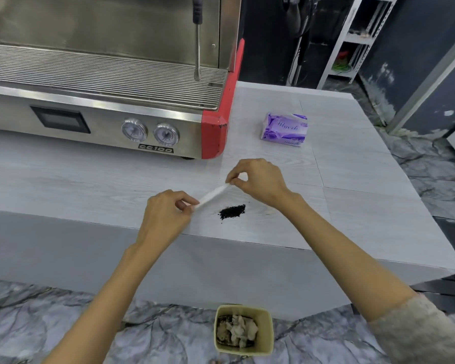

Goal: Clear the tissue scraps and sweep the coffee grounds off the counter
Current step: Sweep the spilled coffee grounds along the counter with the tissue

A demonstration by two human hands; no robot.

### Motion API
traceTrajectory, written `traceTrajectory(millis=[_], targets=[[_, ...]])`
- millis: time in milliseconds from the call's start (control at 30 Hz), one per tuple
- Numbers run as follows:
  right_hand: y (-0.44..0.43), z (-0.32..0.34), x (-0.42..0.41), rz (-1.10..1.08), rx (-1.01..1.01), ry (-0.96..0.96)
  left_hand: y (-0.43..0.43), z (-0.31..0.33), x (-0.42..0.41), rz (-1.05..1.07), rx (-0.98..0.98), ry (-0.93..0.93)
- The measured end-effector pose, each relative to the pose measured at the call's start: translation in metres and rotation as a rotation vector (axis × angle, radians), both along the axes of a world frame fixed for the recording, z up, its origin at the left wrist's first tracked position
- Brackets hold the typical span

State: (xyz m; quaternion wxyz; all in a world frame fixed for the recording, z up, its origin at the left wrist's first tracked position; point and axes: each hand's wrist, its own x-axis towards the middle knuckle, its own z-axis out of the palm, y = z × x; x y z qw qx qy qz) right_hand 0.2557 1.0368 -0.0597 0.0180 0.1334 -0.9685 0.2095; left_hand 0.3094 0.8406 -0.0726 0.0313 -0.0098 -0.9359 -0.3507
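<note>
Grounds sit in one small dark heap on the counter, near its front edge, and in the head view nothing touches the heap. Just beyond and to the left of it, a folded tissue is stretched taut between both hands. The left hand pinches the lower end between thumb and fingers, and the right hand pinches the upper end the same way, so both are clamped on the one strip. Whether it grazes the surface I cannot tell. I read that narrow, tight hold as making a straight edge, angled so it can come down behind the grounds and push them toward the front edge. That would explain the bin, which stands on the floor below that edge, almost straight under the heap, placed to catch whatever is swept off. Inside it are crumpled pale scraps piled on something darker; what the dark layer is I cannot tell. No loose scraps show on the counter, so I judge the clearing done and the sweep not yet begun. A purple pack lies further back, well apart from the heap, near the red corner of the machine.
</note>
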Motion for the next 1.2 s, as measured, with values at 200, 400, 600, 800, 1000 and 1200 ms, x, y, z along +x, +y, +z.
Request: traceTrajectory(millis=[200, 400, 600, 800, 1000, 1200], targets=[[-0.03, -0.008, -0.016, 0.165, 0.049, -0.104, -0.002, -0.008, 0.026, 0.059, 0.04, -0.096], [-0.013, -0.009, -0.016, 0.202, 0.049, -0.092, 0.022, -0.008, 0.034, 0.059, 0.08, -0.112], [0.024, -0.011, -0.014, 0.225, 0.04, -0.079, 0.061, -0.01, 0.04, 0.091, 0.09, -0.129], [0.058, -0.014, -0.011, 0.245, 0.049, -0.068, 0.099, -0.011, 0.048, 0.107, 0.09, -0.113], [0.088, -0.016, -0.003, 0.236, 0.05, -0.058, 0.124, -0.011, 0.055, 0.078, 0.065, -0.095], [0.107, -0.015, 0.008, 0.218, 0.065, -0.056, 0.143, -0.009, 0.061, 0.018, 0.056, -0.121]])
